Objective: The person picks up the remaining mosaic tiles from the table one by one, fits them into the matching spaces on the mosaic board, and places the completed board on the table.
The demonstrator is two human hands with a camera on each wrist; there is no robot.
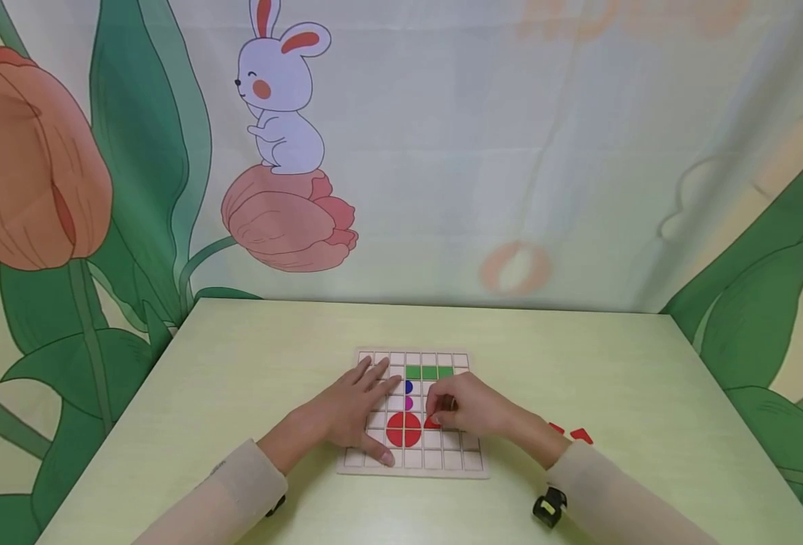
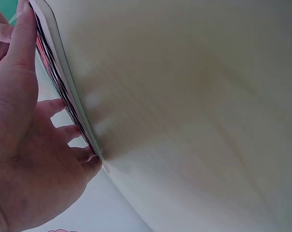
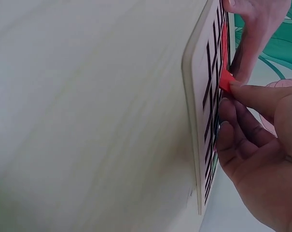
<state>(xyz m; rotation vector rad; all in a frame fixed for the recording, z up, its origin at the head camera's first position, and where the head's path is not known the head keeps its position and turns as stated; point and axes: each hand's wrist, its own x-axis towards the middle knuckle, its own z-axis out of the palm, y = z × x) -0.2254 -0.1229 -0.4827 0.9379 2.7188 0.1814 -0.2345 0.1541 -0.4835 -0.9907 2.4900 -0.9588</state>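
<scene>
A wooden grid board (image 1: 442,460) lies on the table. My left hand (image 1: 356,409) rests spread over its left side, fingers straight, thumb near the front edge. In the left wrist view, the fingertips (image 2: 71,131) meet the board's surface. My right hand (image 1: 469,405) pinches a small red piece (image 3: 226,79) between thumb and finger, low over the grid. Left of that piece, red quarter pieces form a circle (image 1: 396,421). Above the circle are a magenta disc (image 1: 409,403) and a blue disc (image 1: 409,387), with a row of green squares (image 1: 430,372) higher up.
Two loose red pieces, one (image 1: 581,435) farther right and one (image 1: 556,428) partly behind my right forearm, lie on the pale table (image 1: 251,363). A printed curtain (image 1: 428,151) with a rabbit and tulips hangs behind the table's far edge. A black wrist device (image 1: 549,507) shows at my right sleeve.
</scene>
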